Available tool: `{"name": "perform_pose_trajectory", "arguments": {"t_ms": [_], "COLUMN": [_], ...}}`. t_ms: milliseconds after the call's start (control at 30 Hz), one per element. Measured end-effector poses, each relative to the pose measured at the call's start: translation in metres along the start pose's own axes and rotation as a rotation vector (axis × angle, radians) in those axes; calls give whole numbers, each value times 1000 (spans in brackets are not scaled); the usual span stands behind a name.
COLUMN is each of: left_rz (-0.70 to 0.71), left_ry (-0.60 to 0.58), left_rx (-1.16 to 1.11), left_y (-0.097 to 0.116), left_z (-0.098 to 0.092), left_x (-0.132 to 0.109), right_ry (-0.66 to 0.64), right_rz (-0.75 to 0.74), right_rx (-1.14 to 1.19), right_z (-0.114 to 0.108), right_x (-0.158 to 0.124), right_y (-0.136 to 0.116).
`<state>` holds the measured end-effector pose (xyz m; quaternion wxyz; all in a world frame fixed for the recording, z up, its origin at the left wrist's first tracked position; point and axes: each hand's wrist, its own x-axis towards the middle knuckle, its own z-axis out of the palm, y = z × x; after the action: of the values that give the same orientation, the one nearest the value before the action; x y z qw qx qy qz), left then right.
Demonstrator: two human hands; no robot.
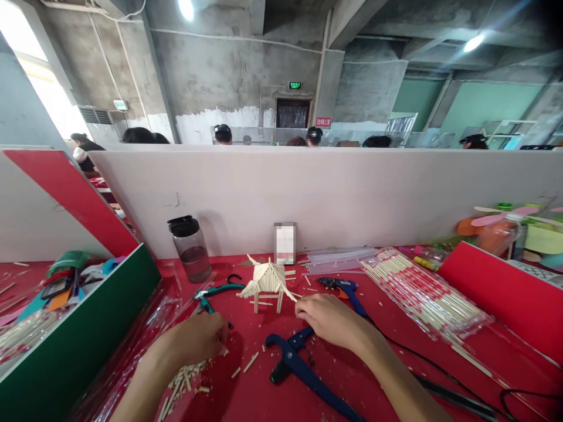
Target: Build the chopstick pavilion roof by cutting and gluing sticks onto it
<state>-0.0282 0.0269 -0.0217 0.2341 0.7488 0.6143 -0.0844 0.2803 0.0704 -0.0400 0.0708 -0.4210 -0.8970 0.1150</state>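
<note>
A small pavilion model (pixel 269 278) built from pale wooden sticks stands upright on the red tabletop, its roof corners flaring outward. My right hand (pixel 332 317) is closed in a pinch at the end of the stick on the roof's right corner. To the left, my left hand (pixel 200 339) has its fingers curled down, and whatever they hold is hidden. Just beyond it lie green-handled pliers (pixel 222 289), partly covered by that hand. A blue pipe cutter (pixel 303 372) rests between my forearms. Cut stick pieces (pixel 187 378) are heaped under my left wrist.
Behind my right hand is a blue glue gun (pixel 345 285) with its cord trailing right. Bagged wooden sticks (pixel 422 287) lie further right. A dark water bottle (pixel 191 249) stands back left, by the white partition (pixel 334 193). A green-sided box (pixel 101 316) borders the left.
</note>
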Motion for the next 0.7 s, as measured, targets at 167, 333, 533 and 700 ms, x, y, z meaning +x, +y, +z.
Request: {"name": "perform_pose_trajectory", "arguments": {"t_ms": [167,333,533,700], "left_rz": [21,-14,-22,-15], "left_ry": [-67,-60,-64,-24], "left_rx": [-42,-12,40,110], "left_y": [18,24,42,49], "left_z": [-1,-1,10,17], "left_x": [-4,-6,-1,2], "right_ry": [-137,-239,-346,-372], "right_rz": [-51,-8,25,12], "right_rx": [46,17,51,10], "right_z": [7,7,8,4], "right_x": [-3,-5,-5,-7], "right_y": [-6,-10,-9,-12]}}
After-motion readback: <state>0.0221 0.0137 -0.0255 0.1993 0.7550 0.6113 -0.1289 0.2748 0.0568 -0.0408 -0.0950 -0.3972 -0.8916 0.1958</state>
